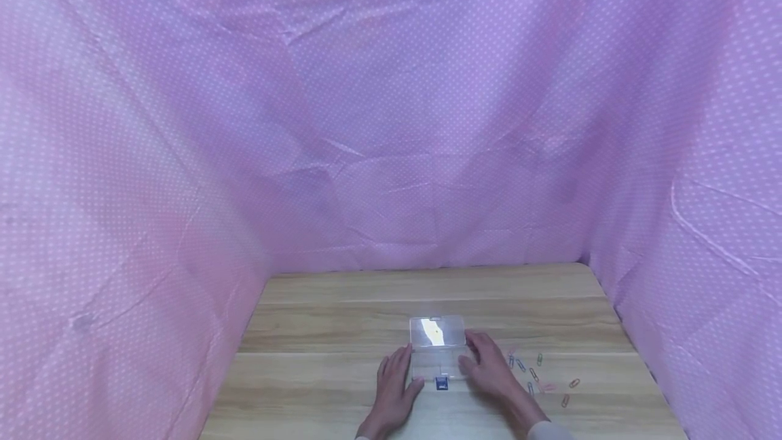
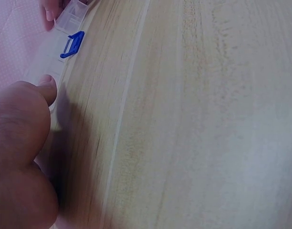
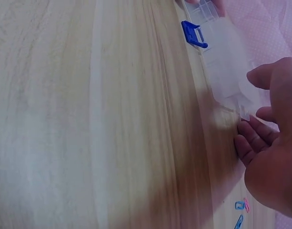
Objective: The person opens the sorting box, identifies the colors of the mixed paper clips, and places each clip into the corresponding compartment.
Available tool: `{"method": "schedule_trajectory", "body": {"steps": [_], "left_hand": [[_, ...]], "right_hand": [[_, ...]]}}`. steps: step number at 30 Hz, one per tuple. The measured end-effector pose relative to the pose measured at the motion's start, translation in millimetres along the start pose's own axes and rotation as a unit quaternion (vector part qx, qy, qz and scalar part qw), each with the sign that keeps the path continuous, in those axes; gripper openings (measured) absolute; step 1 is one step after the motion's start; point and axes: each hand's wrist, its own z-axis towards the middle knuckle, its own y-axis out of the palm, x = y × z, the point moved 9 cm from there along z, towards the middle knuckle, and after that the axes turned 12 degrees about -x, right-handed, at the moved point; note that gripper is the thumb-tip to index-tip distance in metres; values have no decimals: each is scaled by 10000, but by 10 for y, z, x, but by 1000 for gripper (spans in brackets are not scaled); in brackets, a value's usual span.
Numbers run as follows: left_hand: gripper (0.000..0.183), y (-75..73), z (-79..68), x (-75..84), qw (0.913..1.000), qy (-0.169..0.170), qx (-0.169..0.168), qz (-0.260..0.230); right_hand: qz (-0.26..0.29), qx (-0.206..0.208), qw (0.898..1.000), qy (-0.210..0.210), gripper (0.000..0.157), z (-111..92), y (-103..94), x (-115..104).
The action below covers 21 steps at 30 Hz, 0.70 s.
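A clear plastic compartment box point(image 1: 425, 363) lies on the wooden table with its lid point(image 1: 436, 331) raised back. Its blue latch point(image 1: 442, 383) hangs at the front, and shows also in both wrist views. My left hand point(image 1: 394, 389) holds the box's left side, thumb point(image 2: 48, 88) at the front edge and fingers along the side. On the other side, my right hand point(image 1: 489, 367) grips the right end; its thumb point(image 3: 260, 78) reaches over the box while the other fingers curl by the end wall. That hand partly hides the right end in the head view.
Several coloured paper clips point(image 1: 533, 374) are scattered on the table right of my right hand. The wooden table point(image 1: 318, 331) extends around the box. Pink dotted cloth point(image 1: 427, 202) hangs behind the table and along both sides.
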Motion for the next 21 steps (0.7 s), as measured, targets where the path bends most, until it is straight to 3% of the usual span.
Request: {"method": "schedule_trajectory", "body": {"steps": [7,21], "left_hand": [[73,33,19,-39,9971,-553,-449,-280],[76,72,38,-115,9939,-718,-678,-491]], "right_hand": [[-190,-21,9998,13,63,7,10,-26],[-378,166,9989,-203,57,-68,-67,-91]]}}
